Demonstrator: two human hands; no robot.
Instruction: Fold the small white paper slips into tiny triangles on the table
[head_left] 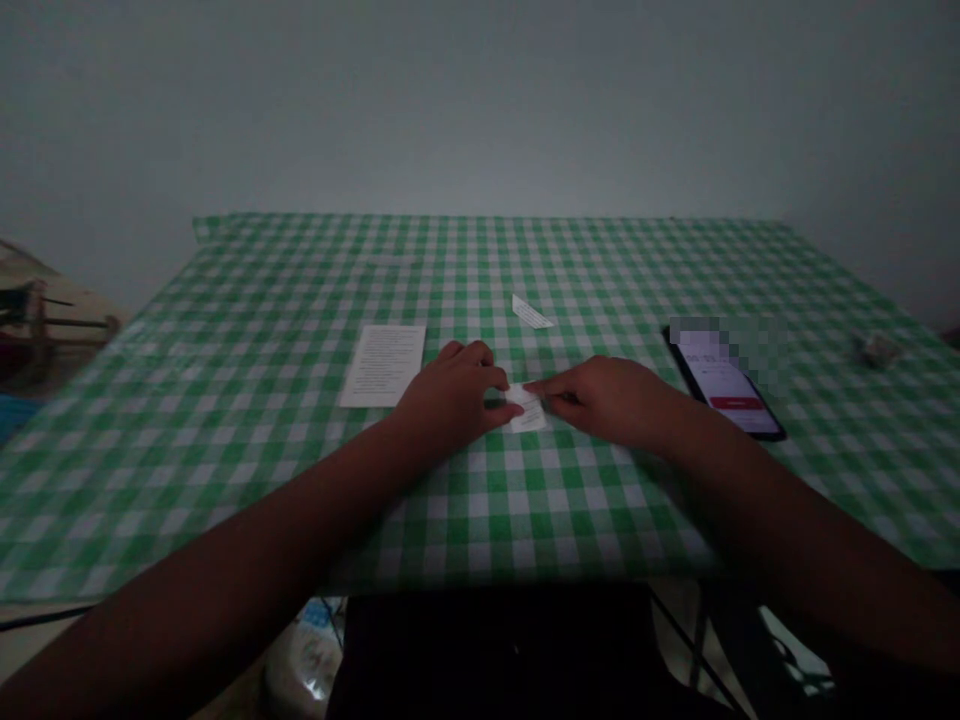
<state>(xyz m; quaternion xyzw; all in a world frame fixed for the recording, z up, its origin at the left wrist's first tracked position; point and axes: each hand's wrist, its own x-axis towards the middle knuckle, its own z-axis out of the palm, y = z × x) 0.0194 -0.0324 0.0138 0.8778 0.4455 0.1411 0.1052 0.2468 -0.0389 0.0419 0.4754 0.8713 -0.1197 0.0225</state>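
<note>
A small piece of printed white paper point(531, 412) lies on the checked cloth between my two hands. My left hand point(456, 392) has its thumb and forefinger on the paper's left side, closed in a pinch at that edge. From the right, my right hand point(607, 398) presses its forefinger on the paper's upper edge, with the thumb and other fingers curled in close. Beyond them lies a folded piece of printed paper point(531, 313) with slanted ends. Just left of my left hand, a stack or sheet of printed paper point(384, 367) rests flat.
A green and white checked tablecloth point(480, 500) covers the table, which meets a plain wall point(480, 110). A phone point(724, 385) with a lit screen lies right of my right hand. Farther right sits a small crumpled-looking object point(881, 350). Cables hang below the front edge.
</note>
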